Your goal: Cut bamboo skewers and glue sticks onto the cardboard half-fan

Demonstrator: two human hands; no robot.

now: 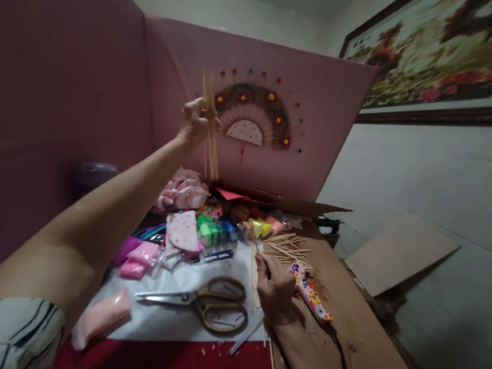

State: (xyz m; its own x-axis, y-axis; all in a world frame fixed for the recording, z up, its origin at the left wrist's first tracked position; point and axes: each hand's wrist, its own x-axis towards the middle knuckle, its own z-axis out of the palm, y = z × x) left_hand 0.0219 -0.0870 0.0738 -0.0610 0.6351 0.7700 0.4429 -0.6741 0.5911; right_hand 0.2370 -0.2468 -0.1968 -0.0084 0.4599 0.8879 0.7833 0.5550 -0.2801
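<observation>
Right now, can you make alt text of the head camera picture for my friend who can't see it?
A person's left hand holds up a bundle of thin sticks before a pink board bearing a flowered, fan-shaped decoration. The curled right hand is lower, near scattered sticks, with scissors and colourful packets nearby.

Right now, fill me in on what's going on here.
A person's left hand holds up a blurred bundle of sticks in front of the pink board, just left of the fan. The right hand is lower, near loose sticks; its grip is unclear. Scissors lie open on the white sheet.
</observation>
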